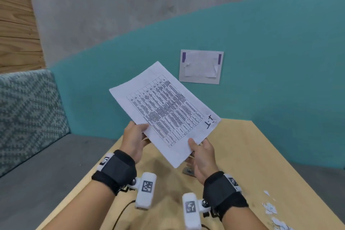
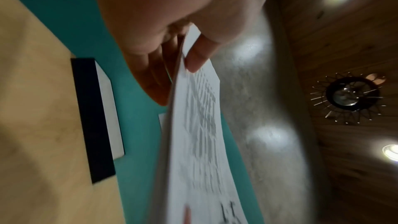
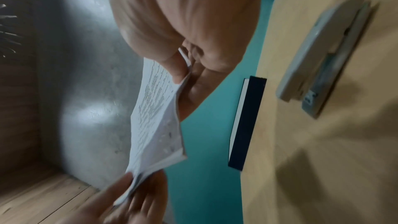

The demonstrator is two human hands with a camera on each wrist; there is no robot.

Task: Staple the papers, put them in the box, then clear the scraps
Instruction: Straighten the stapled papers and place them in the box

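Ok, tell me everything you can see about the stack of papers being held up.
The papers are a thin stack of white sheets; the top sheet carries a printed table of dense black text and a handwritten black mark near one corner. The stack is held in the air above the light wooden table, tilted and turned at an angle. The left hand pinches one edge, thumb on top, and the right hand pinches the near edge likewise. The sheets bow slightly. Whether a staple is in cannot be told.

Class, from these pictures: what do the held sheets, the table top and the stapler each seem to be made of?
Sheets: thin white matte paper, printed with a table; they bend where the left hand and right hand pinch them.
Table top: pale wood or wood-look laminate, smooth, faint grain.
Stapler: probably grey plastic shell; blur leaves it open.
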